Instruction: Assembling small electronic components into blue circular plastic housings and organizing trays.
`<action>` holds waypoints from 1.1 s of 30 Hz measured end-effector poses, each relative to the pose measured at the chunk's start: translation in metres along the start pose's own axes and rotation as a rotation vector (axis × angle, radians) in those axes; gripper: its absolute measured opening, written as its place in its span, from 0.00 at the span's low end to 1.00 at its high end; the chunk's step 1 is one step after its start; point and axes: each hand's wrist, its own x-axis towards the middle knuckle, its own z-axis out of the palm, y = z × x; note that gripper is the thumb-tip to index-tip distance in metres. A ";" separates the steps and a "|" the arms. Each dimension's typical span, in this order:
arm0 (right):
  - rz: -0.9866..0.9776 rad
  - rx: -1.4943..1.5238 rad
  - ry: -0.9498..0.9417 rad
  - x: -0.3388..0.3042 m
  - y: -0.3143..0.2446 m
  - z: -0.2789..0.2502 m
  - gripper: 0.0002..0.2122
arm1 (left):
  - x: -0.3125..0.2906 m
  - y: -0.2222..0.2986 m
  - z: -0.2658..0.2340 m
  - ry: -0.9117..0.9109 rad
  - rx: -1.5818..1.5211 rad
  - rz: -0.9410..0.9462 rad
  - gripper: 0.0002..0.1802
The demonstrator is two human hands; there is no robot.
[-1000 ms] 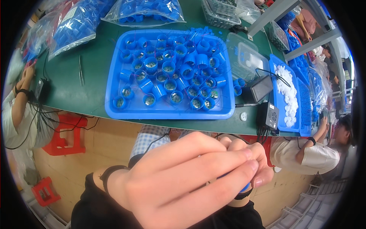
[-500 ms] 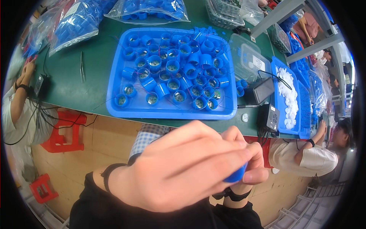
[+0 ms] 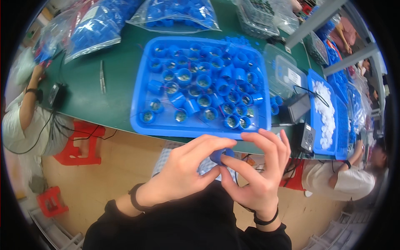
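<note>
A small blue plastic cup [image 3: 217, 156] is held up in front of me, between both hands, just off the table's near edge. My left hand [image 3: 180, 170] curves round its left side, index finger over the top and thumb below. From the other side, my right hand [image 3: 259, 177] has its index finger and thumb at the cup, the other fingers raised and spread. The inside of the cup is mostly hidden. Beyond my fingers lies a blue tray [image 3: 166, 130] with many similar blue cups, several upright with small circuit boards and thin wires inside, others lying on their sides.
Metal tweezers [image 3: 102, 77] lie left of the tray. Clear bags of blue parts [image 3: 93, 35] are at the back left. To the right stand a clear plastic box [image 3: 278, 68], a black device [image 3: 307, 138] and a tray of white pieces [image 3: 323, 112]. Co-workers sit on both sides.
My hands have moved away from me toward the tray and apart, so the cup shows more. The right hand, formerly mostly behind the left, is now visible with fingers spread. The view has shifted slightly.
</note>
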 end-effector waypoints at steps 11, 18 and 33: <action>-0.077 0.646 -0.150 0.055 -0.012 0.027 0.12 | -0.034 -0.009 -0.049 0.296 -0.173 -0.063 0.25; -0.097 0.698 -0.412 0.128 -0.066 0.048 0.13 | -0.063 -0.017 -0.086 0.859 -0.178 -0.120 0.25; -1.051 -0.339 -0.485 0.244 -0.121 0.269 0.06 | -0.094 -0.034 -0.122 0.995 -0.129 -0.187 0.24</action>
